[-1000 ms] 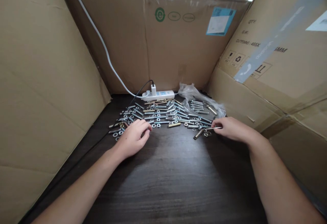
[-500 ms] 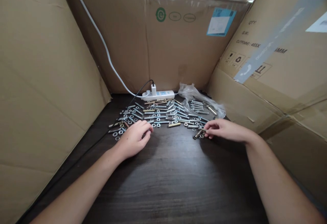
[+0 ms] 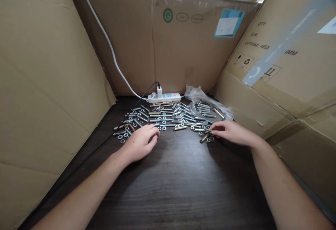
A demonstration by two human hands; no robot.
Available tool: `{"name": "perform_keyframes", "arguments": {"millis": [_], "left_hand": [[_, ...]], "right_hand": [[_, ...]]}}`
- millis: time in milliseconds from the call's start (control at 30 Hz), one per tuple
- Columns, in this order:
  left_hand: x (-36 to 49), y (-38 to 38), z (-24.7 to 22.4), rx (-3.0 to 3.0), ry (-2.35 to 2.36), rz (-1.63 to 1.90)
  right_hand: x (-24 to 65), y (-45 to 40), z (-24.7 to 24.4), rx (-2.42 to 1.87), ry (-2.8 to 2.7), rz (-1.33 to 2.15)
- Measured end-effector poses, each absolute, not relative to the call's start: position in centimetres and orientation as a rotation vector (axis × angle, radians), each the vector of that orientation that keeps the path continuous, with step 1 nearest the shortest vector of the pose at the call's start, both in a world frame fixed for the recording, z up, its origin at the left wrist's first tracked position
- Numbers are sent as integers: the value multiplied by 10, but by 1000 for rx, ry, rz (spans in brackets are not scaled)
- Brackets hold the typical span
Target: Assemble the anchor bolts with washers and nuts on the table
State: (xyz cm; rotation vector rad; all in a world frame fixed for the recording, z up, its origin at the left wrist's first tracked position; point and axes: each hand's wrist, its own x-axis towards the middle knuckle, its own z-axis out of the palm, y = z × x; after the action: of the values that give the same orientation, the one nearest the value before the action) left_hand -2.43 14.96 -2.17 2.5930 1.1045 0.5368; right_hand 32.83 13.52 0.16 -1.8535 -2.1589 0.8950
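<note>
My right hand (image 3: 228,132) is at the right end of the spread of metal parts, thumb and fingertips pinched on a thin metal bolt (image 3: 208,130). Just below its fingertips lie a brassy metal sleeve (image 3: 204,138) and some washers (image 3: 210,139). My left hand (image 3: 143,140) rests at the front left of the spread, back of the hand upward. Its fingers are curled in, and whatever they may hold is hidden. Close by on its left are flat washers (image 3: 120,137) and bolts (image 3: 119,133). In the middle, a brass-coloured sleeve (image 3: 180,128) lies in front of several rows of bolts (image 3: 156,120) and nuts.
A white power strip (image 3: 168,97) with a plugged-in adapter lies behind the parts. Its white cable (image 3: 109,44) climbs the back left. A black cord (image 3: 86,157) crosses the left side. Clear plastic bag (image 3: 195,95) sits back right. Cardboard walls (image 3: 123,48) enclose the dark table (image 3: 181,188).
The whole view has shifted slightly, moving the scene a little to the right. My right fingertips have risen slightly off the washers below them. My left hand stays curled in nearly the same place.
</note>
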Motion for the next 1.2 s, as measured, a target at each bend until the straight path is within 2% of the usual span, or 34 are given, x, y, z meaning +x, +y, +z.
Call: {"name": "perform_keyframes", "arguments": {"millis": [200,567,733,1000,1200], "left_hand": [[-24,148,-20,2581,1105,513],[-23,146,-20,2582,1088,482],[-22,146,-19,2576,1089,478],[-22,143,-19,2567,1061,483],[-21,143,-19,2574,1050,501]], "right_hand": [[316,132,1,-1677,-2189,1180],[319,131,-2,-1884,-2104,1088],[304,127,3,-1596,-2027,1379],[317,133,-1,-1754,-2044,981],[299,128,4,-1602,-1984,1263]]}}
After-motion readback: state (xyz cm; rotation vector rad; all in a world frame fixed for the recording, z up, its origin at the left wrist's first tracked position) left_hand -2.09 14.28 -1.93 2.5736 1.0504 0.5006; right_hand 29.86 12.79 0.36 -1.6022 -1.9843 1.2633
